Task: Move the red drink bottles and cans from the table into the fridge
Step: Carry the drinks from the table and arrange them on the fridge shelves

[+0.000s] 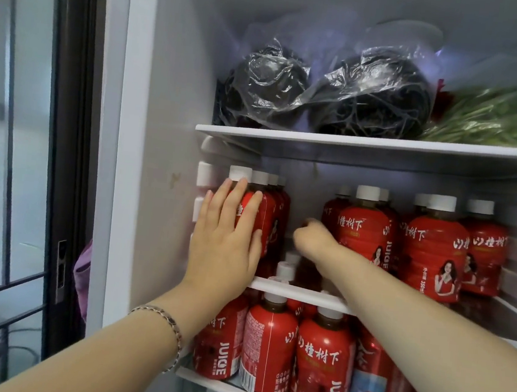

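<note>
Red bottles [429,255] crowd the shelf [298,291]; left grip [225,240] flat against one, right grip [310,236] curled deep inside, hold unclear.

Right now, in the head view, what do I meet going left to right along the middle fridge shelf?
left hand flat against the leftmost bottle row → right hand reaching into the gap → middle bottle group → front bottle → rightmost bottle

Right hand [310,237] fingers hidden; greens [498,122] blurred, cropped
</note>
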Demonstrator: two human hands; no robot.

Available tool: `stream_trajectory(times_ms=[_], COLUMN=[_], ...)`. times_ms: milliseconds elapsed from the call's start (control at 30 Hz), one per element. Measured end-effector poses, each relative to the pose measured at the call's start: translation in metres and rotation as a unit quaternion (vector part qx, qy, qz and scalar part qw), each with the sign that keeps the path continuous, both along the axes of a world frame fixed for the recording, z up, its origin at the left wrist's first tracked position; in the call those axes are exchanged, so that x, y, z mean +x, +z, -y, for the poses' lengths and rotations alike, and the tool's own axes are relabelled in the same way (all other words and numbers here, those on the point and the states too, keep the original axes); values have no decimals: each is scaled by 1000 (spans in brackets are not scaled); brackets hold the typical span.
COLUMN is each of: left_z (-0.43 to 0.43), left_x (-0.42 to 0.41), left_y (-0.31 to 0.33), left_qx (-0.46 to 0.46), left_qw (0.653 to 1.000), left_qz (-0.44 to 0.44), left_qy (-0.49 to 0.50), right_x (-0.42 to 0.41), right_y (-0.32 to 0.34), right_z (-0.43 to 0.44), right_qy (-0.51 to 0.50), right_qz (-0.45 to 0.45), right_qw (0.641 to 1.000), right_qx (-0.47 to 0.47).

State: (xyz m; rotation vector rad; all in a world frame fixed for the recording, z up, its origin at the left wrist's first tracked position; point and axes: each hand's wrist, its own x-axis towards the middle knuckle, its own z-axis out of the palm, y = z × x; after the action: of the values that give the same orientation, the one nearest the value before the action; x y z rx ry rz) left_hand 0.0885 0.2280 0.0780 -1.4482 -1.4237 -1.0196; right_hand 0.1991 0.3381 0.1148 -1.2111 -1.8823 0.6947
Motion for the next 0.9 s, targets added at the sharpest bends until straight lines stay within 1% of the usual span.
stream_trajectory(times_ms=[133, 233, 267, 400, 467, 533, 600, 667, 733, 767, 800, 833, 867, 900], left_z=[-5, -8, -9, -15, -15, -13, -10, -8, -7, -8, -8, -8, -9, -9], left_x=[-4, -6, -6, -7, -6, -5, -4, -2, -1, 1, 1, 2, 3, 4], left_y=[0, -2, -2, -3, -3, -3, -3, -2, 2, 4, 7, 9, 11, 12], left_qx=[16, 32, 37, 55, 59, 52, 42, 35, 30, 28, 27, 26, 26, 29], left_qw=[999, 998, 998, 997, 997, 998, 999, 999, 999, 999, 1000, 999, 999, 997], left_qz=[15, 15, 11, 8, 4, -2, -4, -8, -16, -12, 2, 23, 46, 65], left_qy=[-42, -47, -46, -53, -48, -36, -22, -12, 3, 9, 10, 3, -6, -16], right_x=[-12, -29, -34, -40, -36, -34, -32, -28, -16, -6, 6, 22, 39, 56], right_y=[21, 14, 8, -3, -5, -5, -3, 0, 3, 3, 1, 1, 1, 1], right_z=[-22, -30, -33, -44, -45, -39, -28, -10, 15, 28, 37, 46, 51, 53], right_qy=[-22, 35, 60, 108, 116, 103, 85, 72, 38, 10, -28, -75, -126, -175], right_qz=[44, 118, 130, 120, 139, 202, 281, 316, 296, 259, 213, 182, 158, 139], right_qw=[999, 992, 990, 987, 983, 974, 955, 942, 943, 944, 930, 898, 861, 842], right_qx=[19, 8, 0, -18, -12, 11, 49, 83, 145, 205, 299, 395, 466, 492])
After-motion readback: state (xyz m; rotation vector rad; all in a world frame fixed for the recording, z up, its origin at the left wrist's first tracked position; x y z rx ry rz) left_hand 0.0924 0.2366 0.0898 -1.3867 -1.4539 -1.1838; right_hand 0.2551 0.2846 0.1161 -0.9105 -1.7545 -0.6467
